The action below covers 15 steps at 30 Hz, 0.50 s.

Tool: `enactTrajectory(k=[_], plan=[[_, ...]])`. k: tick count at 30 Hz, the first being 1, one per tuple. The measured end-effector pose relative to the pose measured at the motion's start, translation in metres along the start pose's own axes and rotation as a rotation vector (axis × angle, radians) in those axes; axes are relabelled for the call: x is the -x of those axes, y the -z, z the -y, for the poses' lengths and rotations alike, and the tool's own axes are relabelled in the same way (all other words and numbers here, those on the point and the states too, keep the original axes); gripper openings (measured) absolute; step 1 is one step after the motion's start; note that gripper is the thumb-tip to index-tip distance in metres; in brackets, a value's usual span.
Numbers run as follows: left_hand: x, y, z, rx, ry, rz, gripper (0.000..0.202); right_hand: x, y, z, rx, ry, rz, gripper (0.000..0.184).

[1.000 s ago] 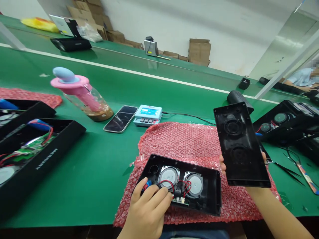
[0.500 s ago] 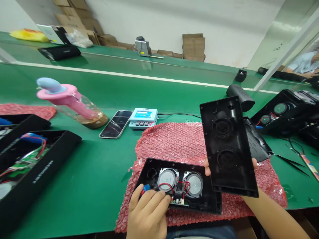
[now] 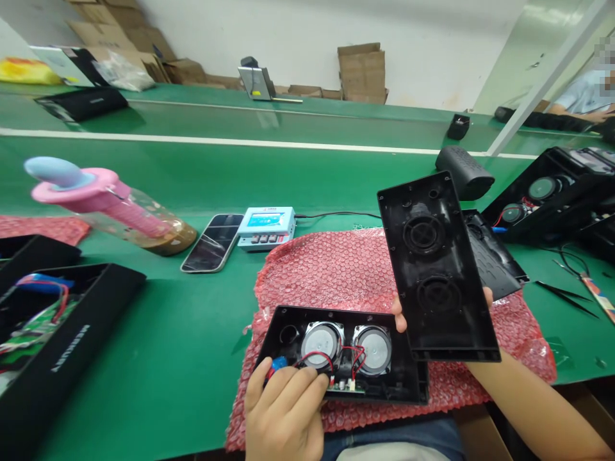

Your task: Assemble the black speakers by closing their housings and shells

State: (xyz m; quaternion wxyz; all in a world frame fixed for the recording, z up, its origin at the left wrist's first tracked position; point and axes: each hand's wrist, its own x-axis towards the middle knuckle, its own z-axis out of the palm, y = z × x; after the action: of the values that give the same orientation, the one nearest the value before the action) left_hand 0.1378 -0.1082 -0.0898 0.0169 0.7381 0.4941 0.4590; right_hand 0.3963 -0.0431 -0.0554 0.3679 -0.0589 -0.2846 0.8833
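A black speaker housing (image 3: 398, 378) lies open on red bubble wrap (image 3: 331, 269). Inside it are two round speaker drivers (image 3: 372, 351), red and black wires, part of a circuit board and something blue (image 3: 278, 365). Closed on the housing's near left side, my left hand (image 3: 288, 410) has its fingers reaching over the edge by the wires and hides that corner. My right hand (image 3: 398, 315) grips a black cover panel (image 3: 435, 269) from behind, tilted upright above the housing's right end. Two round grilles show on the panel's inner face; most of that hand is hidden behind it.
At the left are open black housings (image 3: 96, 320) with boards. A bottle (image 3: 115, 211), a phone (image 3: 213, 243) and a small tester (image 3: 267, 227) stand behind. Tweezers (image 3: 567, 298), another black shell (image 3: 494, 262) and more speaker units (image 3: 533, 192) occupy the right. A person (image 3: 583, 96) is beyond.
The cover panel in my right hand has shifted slightly up and left. My left hand stays at the housing's corner. The whole view has shifted a little.
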Motion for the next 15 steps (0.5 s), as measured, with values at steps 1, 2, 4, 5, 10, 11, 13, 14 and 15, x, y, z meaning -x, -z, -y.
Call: enactTrajectory(k=[1,2,4,5,10,11,13,14,15], plan=[[-0.0002,-0.0005,-0.0005,0.003,0.006,0.0,0.025,0.0001,0.0001,-0.0003,-0.003,0.012,0.005,0.092],[-0.0004,-0.0007,-0.0009,0.004,0.006,0.004,0.025,0.0003,0.0,-0.0006,-0.002,0.025,0.009,0.091],[-0.0011,-0.0008,-0.0017,0.0,0.0,0.005,0.026,0.0002,-0.0007,-0.0008,0.006,0.04,0.002,0.089],[-0.0015,-0.0008,-0.0019,-0.001,-0.004,-0.001,0.026,-0.0001,-0.0014,-0.0005,0.012,0.043,-0.003,0.088],[-0.0021,0.0001,-0.0024,-0.008,0.005,0.006,0.025,-0.0031,-0.006,0.0031,0.063,0.033,-0.01,0.091],[-0.0019,0.0005,-0.0024,-0.009,0.007,0.008,0.024,-0.0036,-0.007,0.0035,0.071,0.027,-0.005,0.092],[-0.0014,0.0016,-0.0027,-0.016,0.013,0.037,0.023,-0.0039,-0.0088,0.0034,0.069,0.036,0.002,0.092],[-0.0011,0.0023,-0.0029,-0.023,0.021,0.067,0.023,-0.0035,-0.0094,0.003,0.061,0.048,-0.004,0.09],[-0.0009,0.003,-0.0032,-0.028,0.026,0.09,0.022,-0.0027,-0.0096,0.0025,0.059,0.059,-0.014,0.089]])
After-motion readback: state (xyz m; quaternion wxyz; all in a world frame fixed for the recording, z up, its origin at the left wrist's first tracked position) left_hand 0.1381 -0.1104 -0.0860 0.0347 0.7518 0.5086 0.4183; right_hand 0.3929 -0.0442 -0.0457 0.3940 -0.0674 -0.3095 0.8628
